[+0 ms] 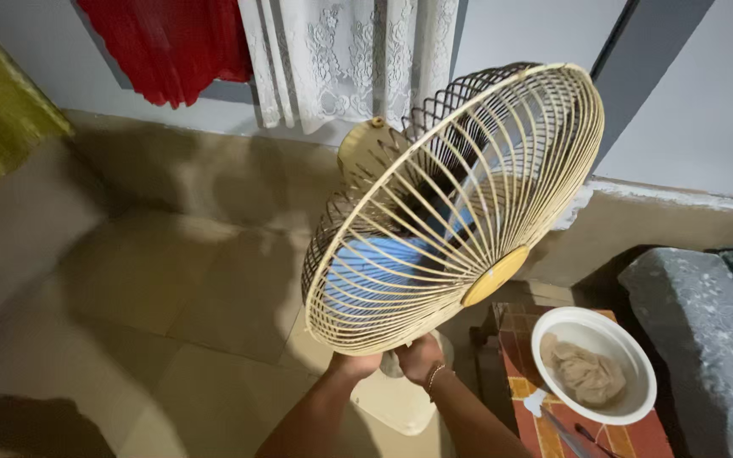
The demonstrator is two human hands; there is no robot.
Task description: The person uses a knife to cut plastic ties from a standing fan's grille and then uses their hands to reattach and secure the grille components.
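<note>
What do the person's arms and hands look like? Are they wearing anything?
Both forearms are bare, with no sleeves showing. The left hand has nothing on it that I can see. The right hand has a thin bracelet around the wrist. No gloves.

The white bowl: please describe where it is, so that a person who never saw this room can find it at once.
Start from the big cream fan cage in the middle. Below and right of it stands a small orange patterned stool, and the white bowl rests on top. It is the only round dish there, and a crumpled brownish cloth lies inside.
</note>
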